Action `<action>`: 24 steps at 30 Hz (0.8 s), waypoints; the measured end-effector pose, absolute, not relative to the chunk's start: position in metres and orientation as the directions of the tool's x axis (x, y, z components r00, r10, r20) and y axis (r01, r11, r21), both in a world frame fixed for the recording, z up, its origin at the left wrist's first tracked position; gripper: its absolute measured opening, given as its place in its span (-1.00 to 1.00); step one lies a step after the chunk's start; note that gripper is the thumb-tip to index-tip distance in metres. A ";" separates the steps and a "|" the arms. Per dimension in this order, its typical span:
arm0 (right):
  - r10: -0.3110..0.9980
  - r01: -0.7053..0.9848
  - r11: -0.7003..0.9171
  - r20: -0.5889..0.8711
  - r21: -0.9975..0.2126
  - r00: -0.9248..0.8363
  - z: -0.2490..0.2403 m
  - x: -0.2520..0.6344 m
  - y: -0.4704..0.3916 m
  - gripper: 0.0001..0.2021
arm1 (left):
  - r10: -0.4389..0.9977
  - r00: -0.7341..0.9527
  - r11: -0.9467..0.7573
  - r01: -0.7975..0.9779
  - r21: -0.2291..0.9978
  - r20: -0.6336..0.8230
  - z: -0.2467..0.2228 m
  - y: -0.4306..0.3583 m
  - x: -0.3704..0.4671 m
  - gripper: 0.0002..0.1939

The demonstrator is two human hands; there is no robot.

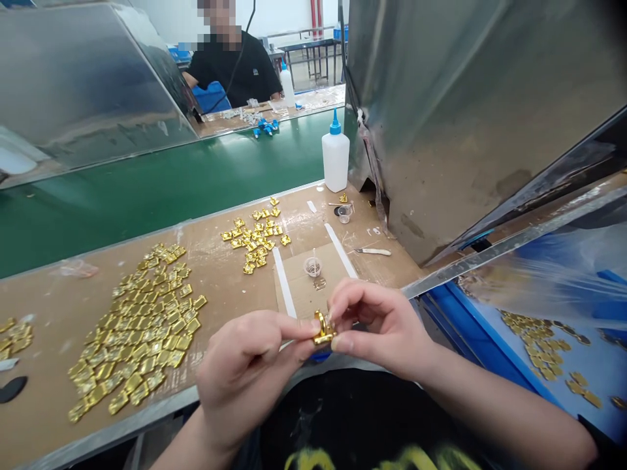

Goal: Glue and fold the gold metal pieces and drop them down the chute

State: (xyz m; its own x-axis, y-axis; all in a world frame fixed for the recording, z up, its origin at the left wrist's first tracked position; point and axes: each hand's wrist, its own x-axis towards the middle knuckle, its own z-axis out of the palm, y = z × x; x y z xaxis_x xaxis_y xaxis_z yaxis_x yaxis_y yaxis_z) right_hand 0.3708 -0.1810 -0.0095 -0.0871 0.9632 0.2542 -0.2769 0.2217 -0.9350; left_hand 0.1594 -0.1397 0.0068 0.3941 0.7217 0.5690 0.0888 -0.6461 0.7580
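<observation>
A small shiny gold piece (322, 331) is held between my two hands near the table's front edge. My left hand (262, 349) pinches it from the left with thumb and forefinger. From the right, the fingertips of my right hand (375, 323) close on the same piece. Just beyond them, a small clear cup (313, 266) with a thin stick in it stands on a cardboard sheet (289, 287) marked with white strips. Many similar gold pieces (142, 320) lie spread on the left of the table, with a smaller group (257, 238) nearer the middle.
A white bottle with a blue cap (336, 160) stands at the table's back edge by a metal housing (470, 98). A white-handled knife (375, 251) lies at the right. A green belt (147, 202) runs behind. Blue trays (509, 359) hold gold parts. A person (240, 72) sits opposite.
</observation>
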 end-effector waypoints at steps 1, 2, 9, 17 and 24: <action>0.944 -0.225 0.303 0.324 -0.926 -0.064 -0.009 0.370 -0.182 -0.83 | 0.712 0.403 -0.652 0.077 0.754 0.575 0.007 -0.140 0.158 -0.51; 0.918 -0.176 0.380 0.393 -0.908 -0.047 -0.007 0.369 -0.182 -0.85 | 0.700 0.412 -0.661 0.063 0.748 0.584 0.006 -0.140 0.157 -0.50; 0.749 0.045 0.662 0.662 -0.748 -0.008 0.000 0.365 -0.182 -0.87 | 0.661 0.398 -0.697 0.010 0.717 0.637 0.000 -0.137 0.151 -0.51; 0.641 0.074 0.767 0.764 -0.637 -0.073 0.000 0.370 -0.179 -0.88 | 0.643 0.429 -0.663 -0.101 0.742 0.634 0.003 -0.136 0.155 -0.48; 0.675 0.137 0.729 0.738 -0.670 0.018 -0.001 0.365 -0.182 -0.86 | 0.664 0.367 -0.682 -0.060 0.729 0.651 0.001 -0.139 0.156 -0.46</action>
State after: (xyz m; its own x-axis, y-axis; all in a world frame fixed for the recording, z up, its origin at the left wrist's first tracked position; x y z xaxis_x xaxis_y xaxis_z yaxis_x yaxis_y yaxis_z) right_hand 0.3650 -0.1819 -0.0006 0.0177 0.6749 0.7377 0.1372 0.7292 -0.6704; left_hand 0.1556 -0.1392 0.0008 0.3669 0.6645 0.6511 -0.0597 -0.6816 0.7293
